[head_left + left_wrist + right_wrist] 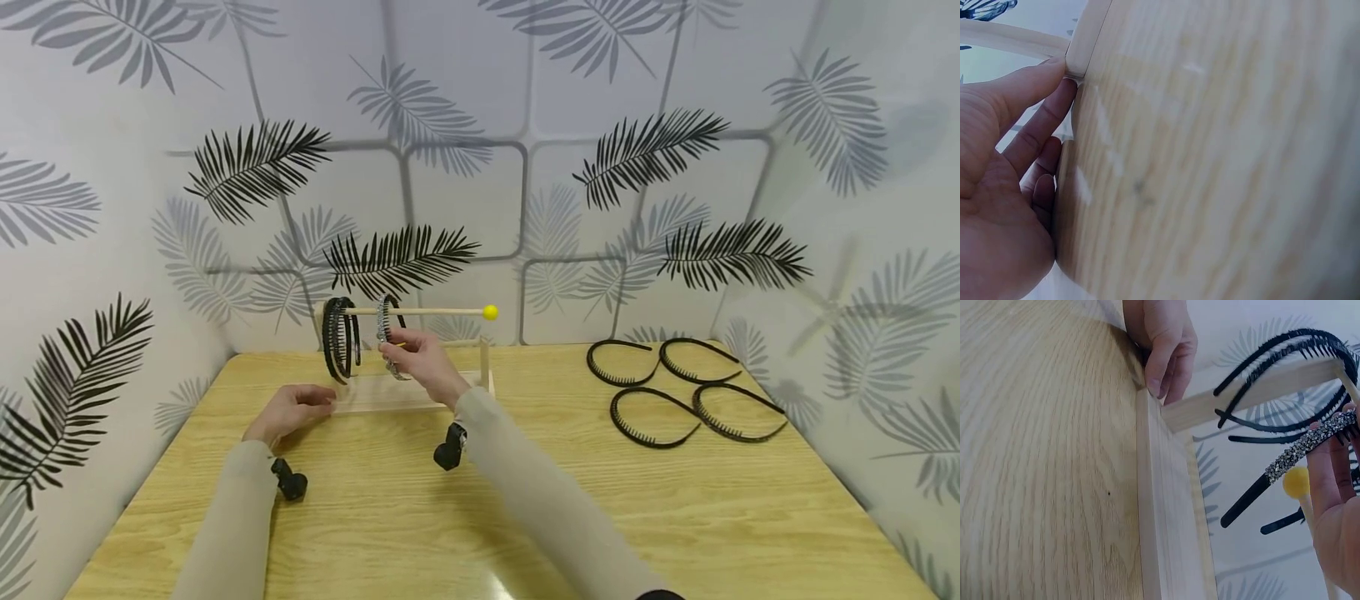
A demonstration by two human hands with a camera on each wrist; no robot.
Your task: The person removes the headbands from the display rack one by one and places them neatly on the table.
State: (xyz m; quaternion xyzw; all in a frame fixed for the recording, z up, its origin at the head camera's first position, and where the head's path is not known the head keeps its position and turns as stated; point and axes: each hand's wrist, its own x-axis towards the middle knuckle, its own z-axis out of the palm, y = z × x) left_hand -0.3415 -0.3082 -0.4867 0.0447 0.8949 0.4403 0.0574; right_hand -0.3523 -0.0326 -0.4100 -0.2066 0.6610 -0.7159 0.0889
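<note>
A wooden headband stand (397,398) has an upper rod tipped with a yellow ball (490,312). My right hand (429,363) holds a black headband with a silver glittery band (1300,450), fingers and thumb on its side. This headband hangs around the rod, partway along it. Farther left on the same rod, several black toothed headbands (332,342) hang close together near the upright. At the base's left end, my left hand (291,410) pinches the corner between thumb and fingers; the left wrist view shows the thumb touching the wood (1085,53).
On the right side of the table lie several black toothed headbands (633,436), arranged in two rows. The wood-grain table (525,500) meets a leaf-patterned wall (562,308) behind the stand. A shorter wooden upright (484,362) stands at the base's right end.
</note>
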